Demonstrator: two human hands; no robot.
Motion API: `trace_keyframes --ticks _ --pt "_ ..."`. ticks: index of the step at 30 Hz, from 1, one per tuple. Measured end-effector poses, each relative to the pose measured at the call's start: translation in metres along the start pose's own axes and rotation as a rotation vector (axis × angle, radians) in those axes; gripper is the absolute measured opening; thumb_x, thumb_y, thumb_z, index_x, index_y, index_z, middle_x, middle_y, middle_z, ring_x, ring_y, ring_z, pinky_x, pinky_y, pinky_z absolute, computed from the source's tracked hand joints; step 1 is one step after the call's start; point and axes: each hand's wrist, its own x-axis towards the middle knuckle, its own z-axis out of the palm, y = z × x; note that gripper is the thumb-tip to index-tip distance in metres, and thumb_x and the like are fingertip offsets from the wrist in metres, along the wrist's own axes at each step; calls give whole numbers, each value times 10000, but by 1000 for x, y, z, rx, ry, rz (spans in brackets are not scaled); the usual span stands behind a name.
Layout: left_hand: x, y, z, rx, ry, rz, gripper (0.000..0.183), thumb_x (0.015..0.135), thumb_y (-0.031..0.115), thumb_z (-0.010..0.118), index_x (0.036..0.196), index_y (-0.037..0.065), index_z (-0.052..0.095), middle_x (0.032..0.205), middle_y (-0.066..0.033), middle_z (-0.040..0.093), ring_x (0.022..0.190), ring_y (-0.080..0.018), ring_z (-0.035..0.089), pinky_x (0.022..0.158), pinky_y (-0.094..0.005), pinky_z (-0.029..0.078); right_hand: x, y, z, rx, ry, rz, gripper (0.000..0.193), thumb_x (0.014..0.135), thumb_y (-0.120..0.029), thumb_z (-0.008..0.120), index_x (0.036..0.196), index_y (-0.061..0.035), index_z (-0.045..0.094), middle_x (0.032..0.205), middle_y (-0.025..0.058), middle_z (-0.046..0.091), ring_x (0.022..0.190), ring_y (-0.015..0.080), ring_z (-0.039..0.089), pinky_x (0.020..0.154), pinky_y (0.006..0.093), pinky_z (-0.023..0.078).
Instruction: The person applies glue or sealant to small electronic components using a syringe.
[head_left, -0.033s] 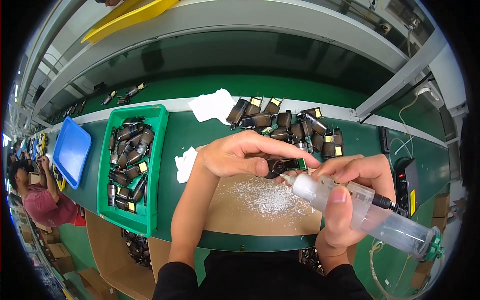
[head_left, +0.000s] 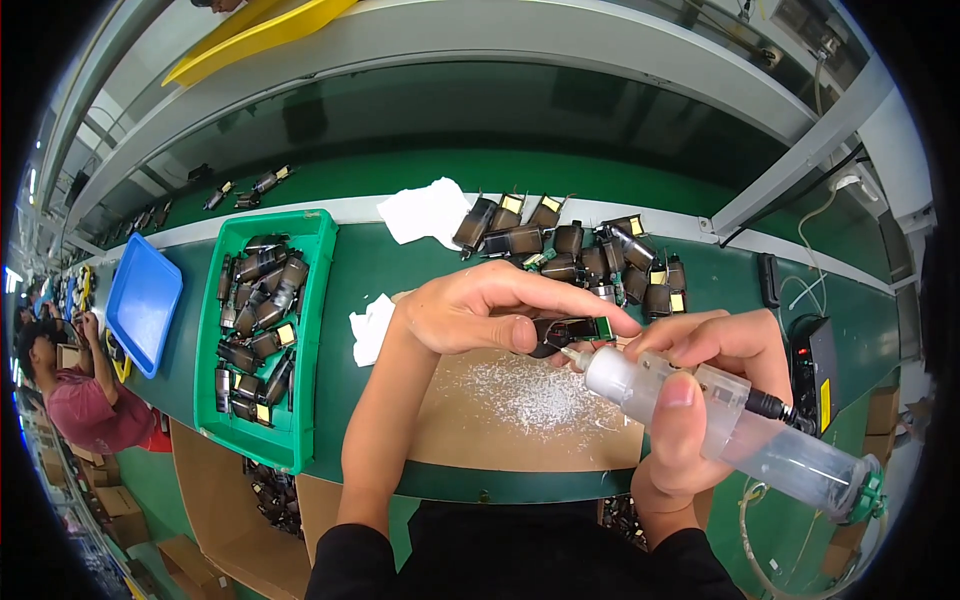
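My left hand [head_left: 470, 310] pinches a small dark part with a green end [head_left: 572, 330] between thumb and fingers, above a cardboard sheet [head_left: 480, 430] dusted with white flecks. My right hand [head_left: 700, 395] is wrapped around a clear syringe-like dispenser [head_left: 740, 430] with a green cap at its rear. Its white nozzle touches the held part. A thin tube leads away from the dispenser's back end.
A green tray [head_left: 312, 340] with several dark parts stands to the left, and a blue tray [head_left: 145, 300] beyond it. More dark parts [head_left: 590, 250] lie in a pile behind my hands, next to white tissue [head_left: 425, 212]. A black box [head_left: 815, 365] sits right. Another person [head_left: 85, 400] works far left.
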Motion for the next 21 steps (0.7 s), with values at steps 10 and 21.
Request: trace_keyframes --ticks 10,21 --pt "-2 11 5 -5 77 -18 570 932 342 541 1312 -72 445 1154 -130 578 950 -150 547 818 -268 449 -2 -10 -1 99 53 -58 259 772 -109 619 906 -1 425 790 191 617 696 184 611 700 296 518" --pt "-140 101 45 1754 1453 -617 442 840 63 589 1273 41 499 1193 -185 453 1060 -357 490 922 -407 420 4 -18 -7 -23 228 48 289 802 -272 560 844 -23 421 724 167 565 659 180 525 668 280 433"
